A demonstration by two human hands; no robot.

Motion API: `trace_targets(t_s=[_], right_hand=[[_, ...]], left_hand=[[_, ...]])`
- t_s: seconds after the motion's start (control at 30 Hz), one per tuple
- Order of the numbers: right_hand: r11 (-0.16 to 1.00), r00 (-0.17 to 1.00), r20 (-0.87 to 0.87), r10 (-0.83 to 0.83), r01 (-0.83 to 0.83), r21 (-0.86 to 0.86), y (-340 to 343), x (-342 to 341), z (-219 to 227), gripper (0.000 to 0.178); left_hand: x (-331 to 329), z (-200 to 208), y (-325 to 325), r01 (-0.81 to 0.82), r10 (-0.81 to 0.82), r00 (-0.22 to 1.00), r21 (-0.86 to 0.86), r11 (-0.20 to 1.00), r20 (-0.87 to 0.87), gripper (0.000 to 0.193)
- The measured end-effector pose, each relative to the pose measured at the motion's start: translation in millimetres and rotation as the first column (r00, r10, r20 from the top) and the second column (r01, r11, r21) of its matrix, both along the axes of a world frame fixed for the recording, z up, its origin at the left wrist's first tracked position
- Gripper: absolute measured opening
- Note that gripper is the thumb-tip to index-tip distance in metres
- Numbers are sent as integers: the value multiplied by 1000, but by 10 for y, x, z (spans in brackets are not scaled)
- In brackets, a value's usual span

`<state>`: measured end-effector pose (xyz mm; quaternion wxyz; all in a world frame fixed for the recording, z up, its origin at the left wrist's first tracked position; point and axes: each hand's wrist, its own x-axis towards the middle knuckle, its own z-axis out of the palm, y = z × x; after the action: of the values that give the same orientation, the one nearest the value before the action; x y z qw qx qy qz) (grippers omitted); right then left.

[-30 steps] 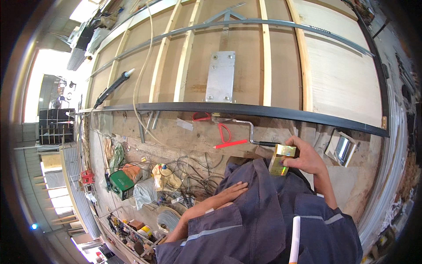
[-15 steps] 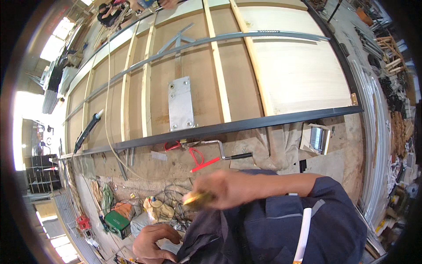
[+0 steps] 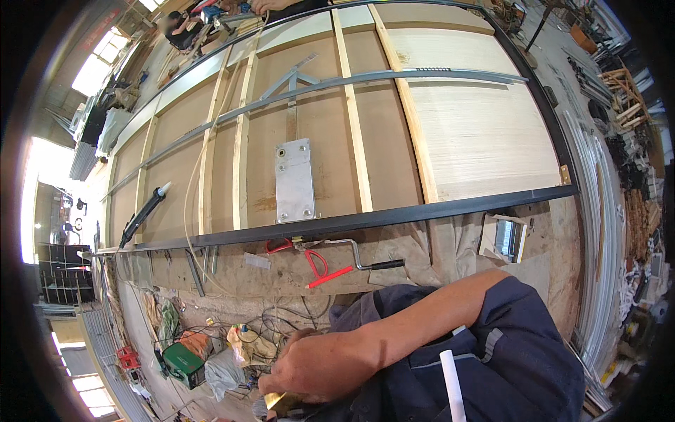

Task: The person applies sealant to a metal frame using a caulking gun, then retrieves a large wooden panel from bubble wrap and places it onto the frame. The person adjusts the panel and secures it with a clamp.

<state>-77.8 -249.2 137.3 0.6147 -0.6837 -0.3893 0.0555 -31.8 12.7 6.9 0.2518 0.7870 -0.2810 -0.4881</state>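
My right hand [image 3: 299, 366] reaches across my body at the lower middle, with its fingers closed round a small yellow object [image 3: 283, 403] that shows only in part below them. My left hand lies low behind the right hand and is almost wholly hidden, so its fingers cannot be made out. In front of me stretches a large black-edged panel [image 3: 330, 226] with pale wooden slats [image 3: 354, 133] across it. A grey metal plate [image 3: 295, 181] with holes sits in it, and a long metal bar [image 3: 383, 76] runs lengthwise.
A caulking gun [image 3: 144, 214] lies over the panel's left part. On the floor are a red-framed tool with a crank handle [image 3: 385, 265], an open box [image 3: 503, 238], cables and a green case [image 3: 184, 363]. Another person [image 3: 184, 29] is beyond the panel.
My right hand has moved down and left with the yellow object, toward where my left hand was. The left hand, seen with curved, parted fingers before, is now covered. The view has shifted slightly.
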Motion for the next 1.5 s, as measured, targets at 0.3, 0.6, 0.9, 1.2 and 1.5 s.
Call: trace_targets(t_s=[0.3, 0.6, 0.9, 1.2, 1.5], right_hand=[[930, 975, 148, 166, -105, -351, -98, 102, 38, 25], [944, 909, 312, 276, -196, -264, 117, 134, -247, 25], [885, 964, -54, 259, -259, -388, 152, 232, -377, 22], [889, 935, -178, 306, -347, -298, -57, 260, -536, 26], [928, 925, -142, -352, 325, -179, -883, 108, -977, 32]], left_hand=[[-381, -849, 211, -177, 172, 983, 82, 981, 62, 32], [-554, -1243, 252, -233, 226, 971, 98, 967, 83, 32], [-639, -1559, 219, -256, 249, 965, 95, 962, 87, 31], [-712, -1814, 221, -264, 256, 962, 93, 960, 93, 30], [-812, -2244, 187, -279, 272, 957, 74, 957, 99, 30]])
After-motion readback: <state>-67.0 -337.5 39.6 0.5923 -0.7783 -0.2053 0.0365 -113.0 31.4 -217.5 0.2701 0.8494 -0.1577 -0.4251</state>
